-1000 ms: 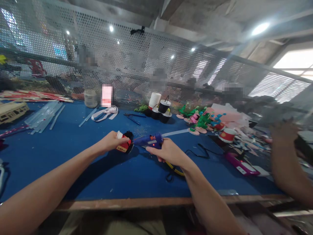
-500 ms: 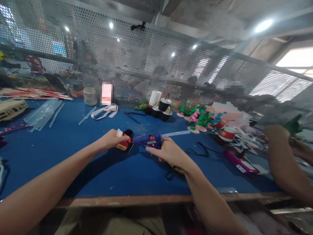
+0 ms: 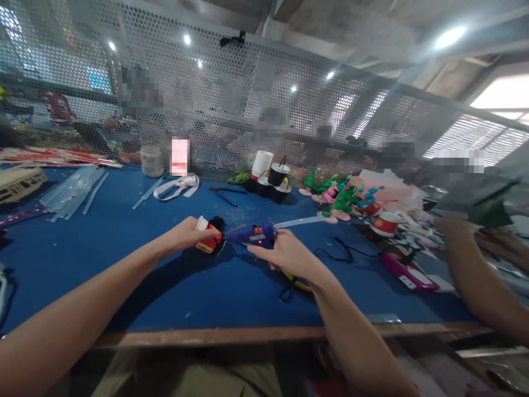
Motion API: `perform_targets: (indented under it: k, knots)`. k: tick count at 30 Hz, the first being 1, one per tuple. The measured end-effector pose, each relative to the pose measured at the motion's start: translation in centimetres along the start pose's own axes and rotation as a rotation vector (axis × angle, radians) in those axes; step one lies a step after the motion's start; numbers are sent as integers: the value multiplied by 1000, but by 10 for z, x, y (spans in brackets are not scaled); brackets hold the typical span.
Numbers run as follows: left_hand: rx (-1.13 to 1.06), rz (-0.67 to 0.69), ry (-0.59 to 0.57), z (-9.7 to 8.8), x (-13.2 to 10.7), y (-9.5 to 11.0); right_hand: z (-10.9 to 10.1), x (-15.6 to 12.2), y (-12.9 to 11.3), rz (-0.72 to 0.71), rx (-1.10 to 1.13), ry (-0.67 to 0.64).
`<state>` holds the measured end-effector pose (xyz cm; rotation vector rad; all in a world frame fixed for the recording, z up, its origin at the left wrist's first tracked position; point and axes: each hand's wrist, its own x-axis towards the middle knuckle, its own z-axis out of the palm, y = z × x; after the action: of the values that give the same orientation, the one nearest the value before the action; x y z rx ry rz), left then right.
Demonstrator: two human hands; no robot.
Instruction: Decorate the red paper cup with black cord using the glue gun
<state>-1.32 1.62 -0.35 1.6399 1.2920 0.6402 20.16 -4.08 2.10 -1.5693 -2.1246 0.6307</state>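
My left hand (image 3: 188,232) is closed around a small red paper cup (image 3: 205,246) with a white rim, a yellow pattern and black material at its far side. The cup is tilted just above the blue tabletop. In my right hand (image 3: 289,252) is a blue hot glue gun (image 3: 252,235), its orange light lit. A clear glue stick (image 3: 300,221) sticks out from its back end. The gun's nozzle points left at the black side of the cup; whether it touches is too small to tell. My right fingers wrap the handle.
Loose glue sticks (image 3: 74,193) lie at left, and a white ribbon (image 3: 177,187) near a jar (image 3: 152,161). Pliers (image 3: 225,194) and black-and-white cups (image 3: 279,175) stand behind. Green figures (image 3: 345,201), a red cup (image 3: 386,224) and a purple glue gun (image 3: 407,273) are right, beside another person's arm (image 3: 467,259).
My two hands, the cup and the glue gun keep nearly the same place. The other person's arm at right has shifted slightly left, and a green piece there shows more.
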Motion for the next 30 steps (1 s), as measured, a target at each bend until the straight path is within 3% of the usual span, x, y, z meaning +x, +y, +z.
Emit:
perform_targets:
  k: [17, 30]
  knots:
    - [82, 52, -98, -4, 3, -3, -3, 2, 0, 58, 80, 1]
    - [91, 33, -77, -3, 0, 2, -4, 2, 0, 55, 91, -22]
